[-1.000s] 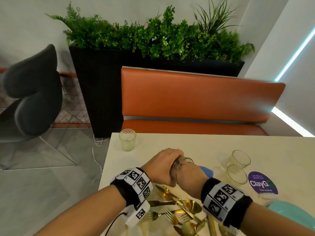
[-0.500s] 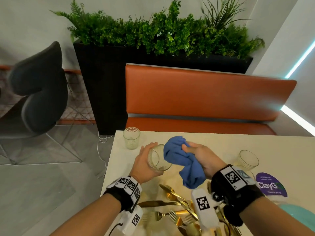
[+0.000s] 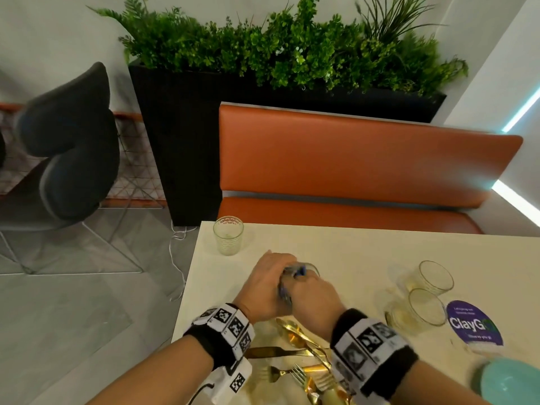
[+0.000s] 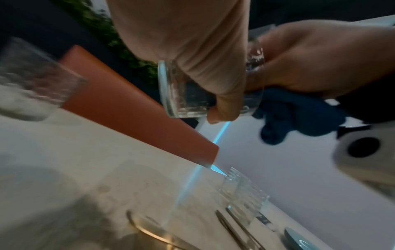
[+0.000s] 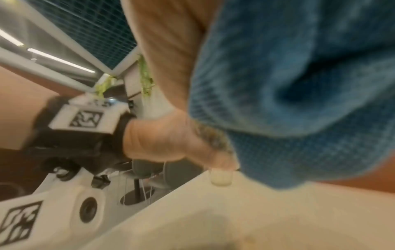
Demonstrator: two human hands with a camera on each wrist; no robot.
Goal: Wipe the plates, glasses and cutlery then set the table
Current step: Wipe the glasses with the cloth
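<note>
I am holding a glass (image 4: pixel 211 88) in my left hand (image 3: pixel 264 287), with my fingers curled tight around its side. My right hand (image 3: pixel 314 298) is gripping the blue cloth (image 4: pixel 299 115) and pushing it against the glass, up in the air over the table (image 3: pixel 336 249). I think I am wiping this glass now.

To do it well, I am thinking I should squeeze only a little, because glass is slippery and could pop out. I should be turning the glass slowly with my left hand while the cloth is rubbing inside and around the rim. The cloth is bunched up, so I should be pushing a soft corner down to the bottom.

Just under my wrists the gold cutlery (image 3: pixel 295 343) is lying in a pile. Off to my right two more glasses (image 3: pixel 426 293) are waiting close together. One glass (image 3: pixel 228 235) is standing alone near the far left corner. A teal plate (image 3: pixel 511 381) is peeking in at the near right.
</note>
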